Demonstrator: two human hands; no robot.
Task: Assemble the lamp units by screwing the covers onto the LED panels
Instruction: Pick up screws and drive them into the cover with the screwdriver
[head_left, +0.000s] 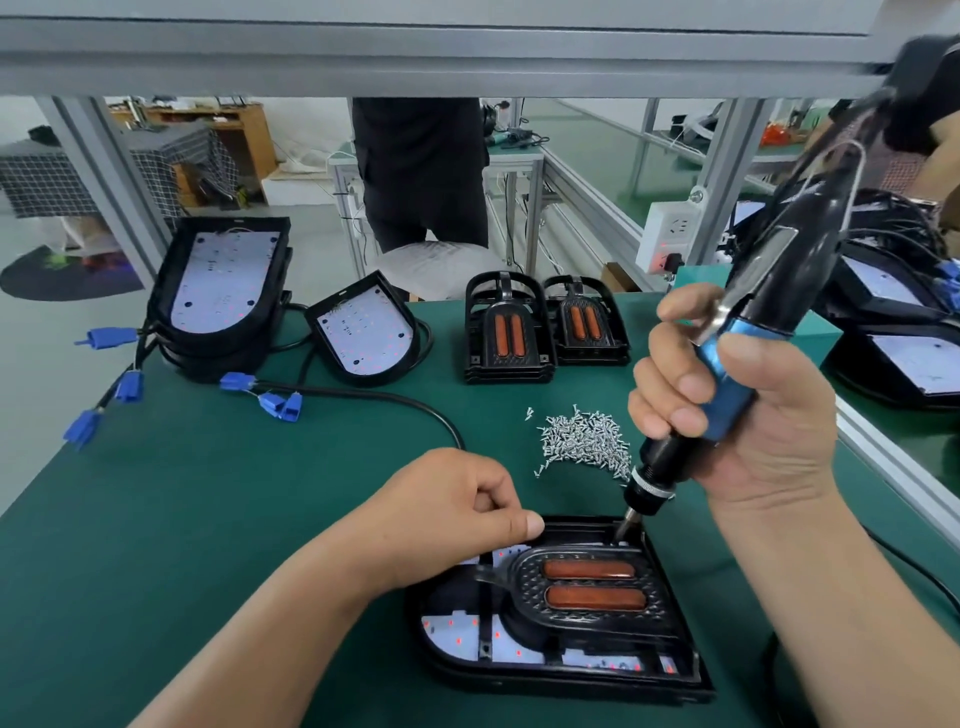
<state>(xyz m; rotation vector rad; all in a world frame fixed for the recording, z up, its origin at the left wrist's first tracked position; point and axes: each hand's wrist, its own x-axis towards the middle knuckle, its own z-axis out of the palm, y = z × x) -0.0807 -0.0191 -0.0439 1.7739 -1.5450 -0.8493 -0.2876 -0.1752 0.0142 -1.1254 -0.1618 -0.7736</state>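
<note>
A lamp unit (561, 654) lies near me on the green mat, its black cover (582, 587) with two orange strips set over the white LED panel. My right hand (748, 410) grips a blue and black electric screwdriver (727, 358), whose bit stands in the cover's far corner. My left hand (447, 514) rests with curled fingers on the unit's far left edge, thumb against the rim; whether it holds anything is hidden. A heap of silver screws (584, 441) lies just beyond the unit.
Two stacks of spare covers (509, 332) stand at the back middle. A stack of LED panels (223, 291) and a single panel (366, 335) with blue connectors and cables sit back left. More units (893, 332) lie at the right. A person stands beyond the bench.
</note>
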